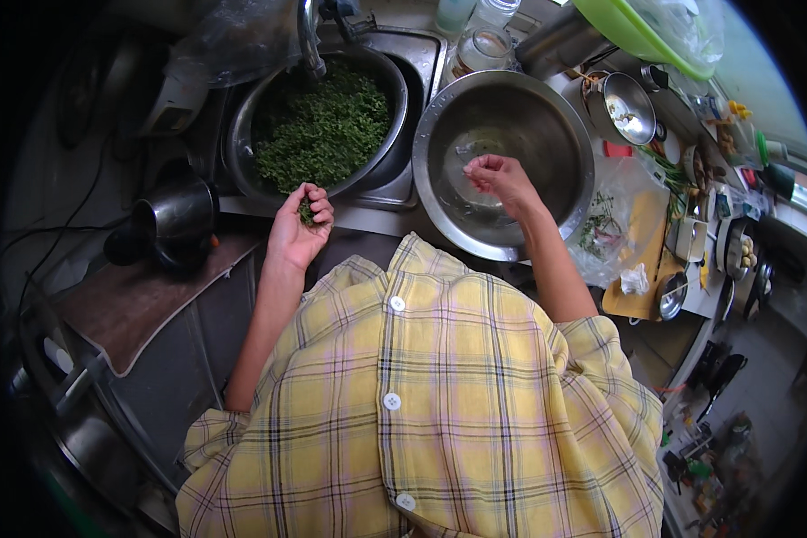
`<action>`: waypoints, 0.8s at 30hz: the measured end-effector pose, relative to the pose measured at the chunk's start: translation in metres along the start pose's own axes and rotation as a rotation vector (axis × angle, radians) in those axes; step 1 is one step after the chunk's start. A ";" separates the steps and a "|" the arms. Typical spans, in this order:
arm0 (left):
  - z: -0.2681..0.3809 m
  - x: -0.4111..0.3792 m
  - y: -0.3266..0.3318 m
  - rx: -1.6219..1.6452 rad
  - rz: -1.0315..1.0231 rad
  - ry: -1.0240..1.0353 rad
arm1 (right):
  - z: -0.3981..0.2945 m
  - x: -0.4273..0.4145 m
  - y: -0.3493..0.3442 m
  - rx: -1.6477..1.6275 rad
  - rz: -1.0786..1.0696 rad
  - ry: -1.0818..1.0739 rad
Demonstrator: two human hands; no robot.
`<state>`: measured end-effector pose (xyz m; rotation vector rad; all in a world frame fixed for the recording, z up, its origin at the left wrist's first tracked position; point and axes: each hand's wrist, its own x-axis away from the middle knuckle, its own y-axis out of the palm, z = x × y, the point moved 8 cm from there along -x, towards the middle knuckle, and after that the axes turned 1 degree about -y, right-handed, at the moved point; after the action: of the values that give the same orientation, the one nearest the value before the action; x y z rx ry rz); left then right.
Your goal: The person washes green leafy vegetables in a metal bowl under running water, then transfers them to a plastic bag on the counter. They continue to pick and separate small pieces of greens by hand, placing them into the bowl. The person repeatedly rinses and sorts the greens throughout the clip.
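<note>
My left hand (304, 225) is curled around a small bunch of green leaves (306, 212), palm up at the near rim of a steel bowl (398, 131). A large heap of leafy greens (329, 124) fills that bowl, which sits in the sink. My right hand (501, 180) hovers over a wide steel basin (437, 222) on the counter. Its thumb and fingertips are pinched together, and nothing can be made out between them. Shallow water with a few small bits seems to cover the bottom of the basin.
The faucet (309, 40) reaches over the greens. Glass jars (487, 48) stand behind the basin. To the right lie a plastic bag (595, 259) with green sprigs, a cutting board (647, 222) and a saucepan (624, 107). A steel pot (175, 212) is at the left.
</note>
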<state>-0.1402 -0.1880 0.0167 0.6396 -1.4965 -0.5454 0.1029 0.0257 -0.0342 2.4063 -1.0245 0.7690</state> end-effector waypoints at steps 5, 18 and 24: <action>0.002 0.000 0.001 0.014 -0.012 -0.003 | -0.028 0.024 -0.016 0.096 0.021 -0.037; 0.000 -0.007 0.007 -0.003 0.008 0.000 | 0.019 0.027 0.008 0.667 -0.030 -0.101; 0.004 -0.009 0.007 0.006 0.017 -0.003 | 0.018 0.028 0.019 0.670 -0.100 -0.127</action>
<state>-0.1444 -0.1770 0.0144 0.6307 -1.5057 -0.5288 0.1107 -0.0112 -0.0270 3.0741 -0.7582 1.0624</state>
